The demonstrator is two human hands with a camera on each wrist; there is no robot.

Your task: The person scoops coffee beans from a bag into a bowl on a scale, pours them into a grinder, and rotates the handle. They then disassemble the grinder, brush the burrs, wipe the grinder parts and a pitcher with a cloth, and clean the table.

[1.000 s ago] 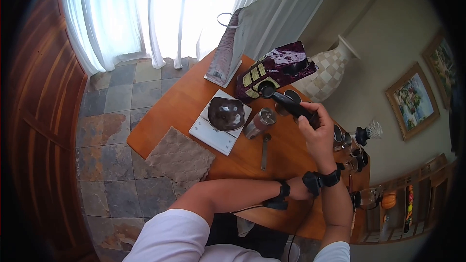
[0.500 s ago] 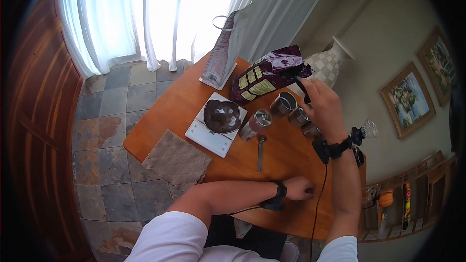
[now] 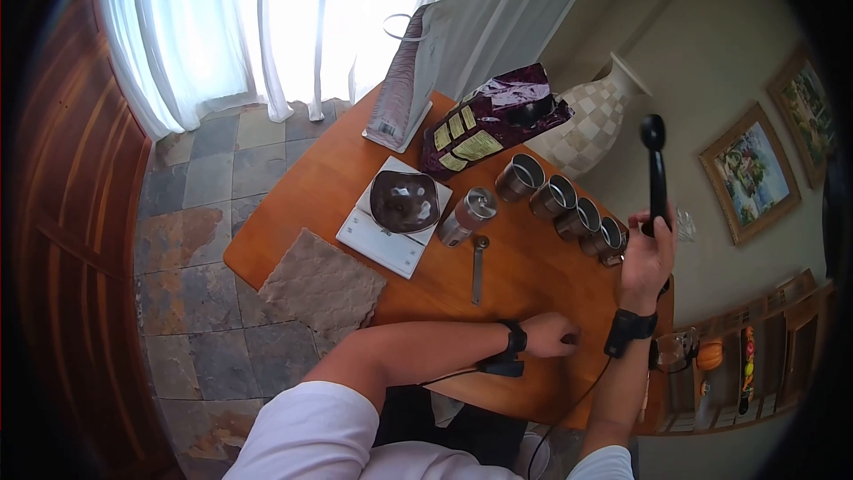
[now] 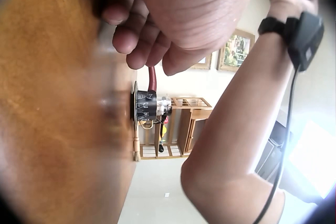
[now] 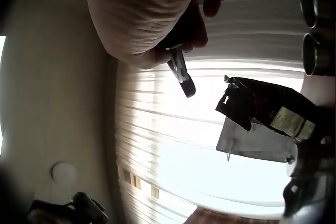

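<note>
My right hand [image 3: 647,267] grips the handle of a long black scoop [image 3: 657,173], raised at the table's right side with its round end up. In the right wrist view, that hand [image 5: 149,16] hides most of the scoop [image 5: 181,74]. The left hand [image 3: 549,335] rests near the table's front edge, fingers loosely curled around nothing; in the left wrist view the same hand [image 4: 194,11] hangs its fingers beside the wood. Several metal cups [image 3: 553,198] stand in a row beyond, near an opened purple bag [image 3: 480,129].
A dark bowl [image 3: 404,203] sits on a white scale [image 3: 378,247], beside a metal canister [image 3: 462,222]. A flat metal tool [image 3: 478,276] lies nearby. A pale bag [image 3: 397,111], checkered vase [image 3: 586,129] and grey mat [image 3: 320,289] surround them.
My right hand has dipped the scoop at the purple bag's mouth, then carried it away to the right and raised it. The left hand has stayed nearly still on the table.
</note>
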